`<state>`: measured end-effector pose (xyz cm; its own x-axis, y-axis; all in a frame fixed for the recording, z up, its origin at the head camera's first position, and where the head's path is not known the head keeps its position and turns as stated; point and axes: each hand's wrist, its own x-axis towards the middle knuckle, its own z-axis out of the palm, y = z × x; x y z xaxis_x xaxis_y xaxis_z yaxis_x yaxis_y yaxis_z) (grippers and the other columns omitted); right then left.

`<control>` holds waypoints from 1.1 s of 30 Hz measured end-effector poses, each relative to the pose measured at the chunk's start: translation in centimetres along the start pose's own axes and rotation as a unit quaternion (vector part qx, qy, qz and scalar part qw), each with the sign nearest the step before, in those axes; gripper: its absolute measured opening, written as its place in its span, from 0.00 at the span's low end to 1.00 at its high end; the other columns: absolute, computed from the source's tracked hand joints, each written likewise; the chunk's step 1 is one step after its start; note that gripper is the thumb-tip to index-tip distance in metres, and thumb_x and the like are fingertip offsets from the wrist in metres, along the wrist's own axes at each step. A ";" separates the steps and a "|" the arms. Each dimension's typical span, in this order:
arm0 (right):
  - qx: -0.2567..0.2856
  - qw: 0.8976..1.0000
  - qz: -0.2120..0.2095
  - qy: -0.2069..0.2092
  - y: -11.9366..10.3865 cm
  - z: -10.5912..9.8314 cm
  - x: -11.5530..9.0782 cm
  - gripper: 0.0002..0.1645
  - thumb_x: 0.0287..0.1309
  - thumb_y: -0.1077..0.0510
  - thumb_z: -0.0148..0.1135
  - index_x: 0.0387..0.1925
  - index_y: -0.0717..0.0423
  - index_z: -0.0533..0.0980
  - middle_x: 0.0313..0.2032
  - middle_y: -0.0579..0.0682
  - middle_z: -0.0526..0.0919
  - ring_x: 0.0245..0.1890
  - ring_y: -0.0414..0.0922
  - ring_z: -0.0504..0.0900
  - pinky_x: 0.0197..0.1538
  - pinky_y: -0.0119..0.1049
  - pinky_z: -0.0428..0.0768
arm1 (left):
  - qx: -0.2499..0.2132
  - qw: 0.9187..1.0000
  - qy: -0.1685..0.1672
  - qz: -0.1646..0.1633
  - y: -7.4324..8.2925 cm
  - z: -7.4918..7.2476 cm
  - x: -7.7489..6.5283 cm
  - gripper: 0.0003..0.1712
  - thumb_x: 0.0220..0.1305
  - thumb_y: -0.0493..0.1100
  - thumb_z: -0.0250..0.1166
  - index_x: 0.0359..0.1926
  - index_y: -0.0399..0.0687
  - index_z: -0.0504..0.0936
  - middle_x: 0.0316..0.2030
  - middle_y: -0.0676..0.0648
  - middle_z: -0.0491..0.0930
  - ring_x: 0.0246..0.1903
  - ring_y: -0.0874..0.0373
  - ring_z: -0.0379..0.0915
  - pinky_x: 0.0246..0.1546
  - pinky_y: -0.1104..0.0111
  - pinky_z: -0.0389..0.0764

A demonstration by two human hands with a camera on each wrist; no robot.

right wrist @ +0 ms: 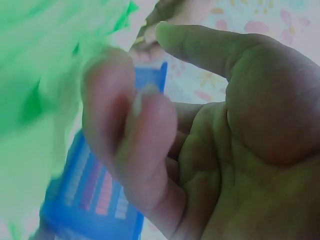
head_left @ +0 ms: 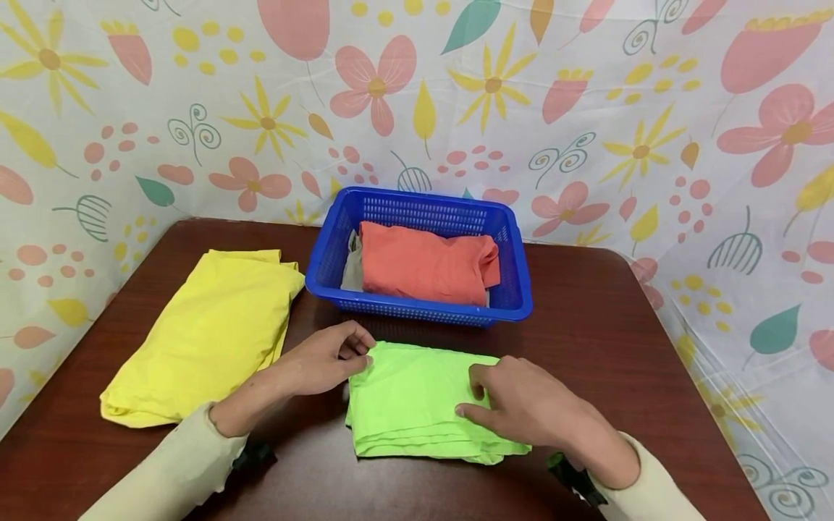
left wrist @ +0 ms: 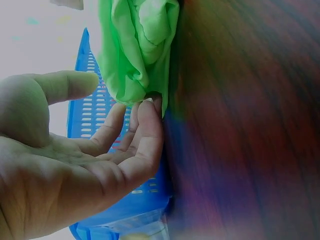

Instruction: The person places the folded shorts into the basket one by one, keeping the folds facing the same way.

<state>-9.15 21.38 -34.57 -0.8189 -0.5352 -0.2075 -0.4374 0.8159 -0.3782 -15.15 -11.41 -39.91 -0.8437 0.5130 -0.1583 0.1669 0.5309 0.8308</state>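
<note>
A folded bright green cloth (head_left: 417, 398) lies on the table, its layered edges facing the near side. At its far left corner is my left hand (head_left: 326, 358); in the left wrist view the fingertips (left wrist: 150, 107) meet the bunched end of the green cloth (left wrist: 145, 45), with the thumb held apart. Over the right part of the cloth hovers my right hand (head_left: 531, 401), thumb and fingers loosely bent. The right wrist view shows that hand (right wrist: 200, 135) beside the green cloth (right wrist: 35, 100), a gap between thumb and fingers.
Behind the green cloth stands a blue plastic basket (head_left: 417, 310) holding a folded coral cloth (head_left: 426, 264) and a grey cloth (head_left: 352, 269) beneath it. To the left, a folded yellow cloth (head_left: 208, 333) lies on the brown wooden table (head_left: 586, 311). A flower-patterned curtain (head_left: 456, 108) hangs behind.
</note>
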 end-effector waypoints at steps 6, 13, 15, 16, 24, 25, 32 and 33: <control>-0.002 0.998 0.062 0.024 1.8 -0.7 -0.4 0.16 0.67 0.40 0.72 0.35 0.45 0.78 0.23 0.36 0.75 0.22 0.34 0.73 0.28 0.34 0.73 | 0.001 1.000 0.004 -0.010 0.0 0.0 -0.1 0.14 0.76 0.44 0.66 0.57 0.45 0.80 0.47 0.49 0.81 0.45 0.57 0.80 0.50 0.60 0.82; -0.023 0.989 0.140 0.029 4.1 -1.0 -0.4 0.28 0.66 0.37 0.71 0.48 0.56 0.78 0.38 0.47 0.81 0.32 0.42 0.78 0.36 0.44 0.80 | -0.001 0.999 0.016 -0.030 0.1 -0.1 0.0 0.21 0.75 0.45 0.67 0.62 0.41 0.77 0.53 0.43 0.80 0.49 0.53 0.81 0.49 0.58 0.84; -0.026 0.987 0.157 0.016 4.9 -1.1 -0.2 0.33 0.66 0.36 0.70 0.53 0.60 0.77 0.42 0.51 0.80 0.36 0.45 0.79 0.39 0.47 0.82 | -0.004 0.999 0.017 -0.033 0.2 -0.1 0.0 0.24 0.75 0.45 0.67 0.65 0.39 0.75 0.56 0.41 0.79 0.50 0.52 0.81 0.50 0.57 0.84; -0.023 0.986 0.162 0.008 5.3 -1.1 -0.1 0.35 0.66 0.35 0.70 0.53 0.62 0.76 0.42 0.52 0.79 0.36 0.46 0.79 0.39 0.47 0.81 | -0.006 0.999 0.015 -0.033 0.1 -0.1 0.0 0.26 0.75 0.45 0.67 0.67 0.38 0.74 0.57 0.40 0.79 0.51 0.51 0.81 0.51 0.57 0.84; 0.075 0.984 0.157 -0.027 8.0 -1.0 0.7 0.31 0.71 0.39 0.67 0.51 0.65 0.75 0.30 0.50 0.79 0.27 0.45 0.80 0.31 0.41 0.78 | -0.042 0.998 -0.003 -0.046 -0.4 -0.4 0.4 0.33 0.76 0.48 0.66 0.73 0.37 0.70 0.62 0.39 0.78 0.53 0.50 0.81 0.50 0.57 0.85; 0.095 0.982 0.160 -0.027 8.3 -1.0 0.7 0.31 0.72 0.40 0.67 0.52 0.65 0.74 0.30 0.51 0.80 0.26 0.45 0.81 0.30 0.41 0.79 | -0.050 0.998 -0.005 -0.049 -0.5 -0.4 0.5 0.33 0.76 0.48 0.65 0.74 0.37 0.70 0.62 0.39 0.78 0.53 0.51 0.82 0.49 0.58 0.85; 0.183 0.966 0.178 -0.044 8.6 -0.6 0.7 0.35 0.72 0.40 0.67 0.61 0.67 0.73 0.45 0.56 0.84 0.27 0.47 0.86 0.33 0.43 0.88 | -0.076 0.996 -0.028 -0.048 -1.2 -0.6 1.0 0.34 0.77 0.48 0.64 0.75 0.35 0.69 0.62 0.37 0.78 0.49 0.52 0.83 0.50 0.58 0.85; 0.190 0.964 0.177 -0.049 8.5 -0.5 0.7 0.36 0.72 0.40 0.67 0.61 0.67 0.73 0.46 0.56 0.84 0.27 0.47 0.86 0.33 0.43 0.88 | -0.074 0.996 -0.031 -0.045 -1.3 -0.6 1.0 0.34 0.77 0.48 0.65 0.75 0.35 0.70 0.62 0.37 0.78 0.51 0.52 0.83 0.50 0.58 0.85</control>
<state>-13.70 28.08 -37.47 -0.8445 -0.2715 -0.4617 0.0459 0.8221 -0.5675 -16.53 -12.02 -40.83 -0.8175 0.5113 -0.2650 0.0106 0.4735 0.8807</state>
